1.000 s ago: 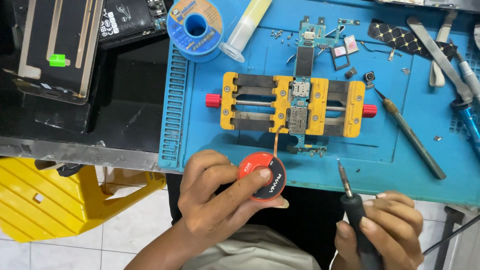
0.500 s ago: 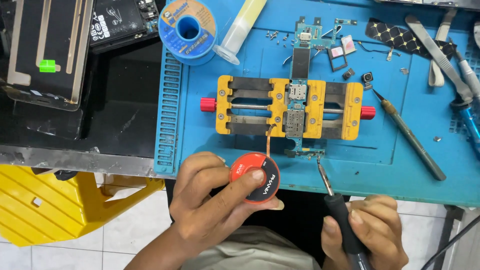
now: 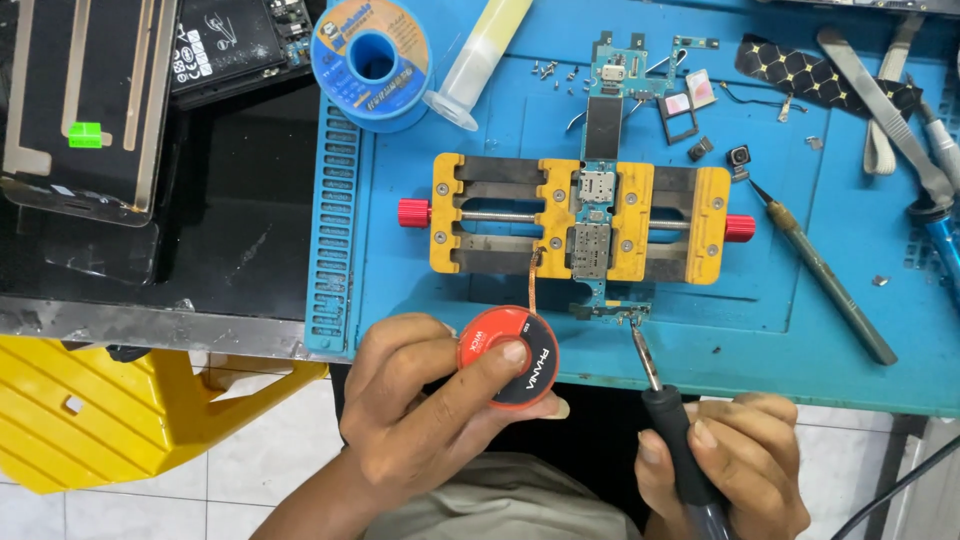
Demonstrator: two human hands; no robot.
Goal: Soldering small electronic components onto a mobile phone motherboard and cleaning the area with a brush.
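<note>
Two hands at work, nearest items first.

1. Right hand, 5 o'clock: fingers curled tight round the black handle of a soldering iron, its tip angled up toward 11 o'clock.
2. Left hand, 7 o'clock: thumb and fingers pinched on a red and black wick spool; a copper braid runs straight up from it to the holder.
3. Circuit board, centre: clamped upright in a yellow board holder; its lower end sticks out below the clamp, the iron tip just touching or just short of it, I cannot tell which.
4. Blue work mat: bears the holder; a slim probe tool lies at 3 o'clock.
5. Blue solder reel and pale syringe, 12 o'clock.
6. Step judged: desoldering at the board's lower end. Next move calls for laying braid over the joint, under the tip.
</note>
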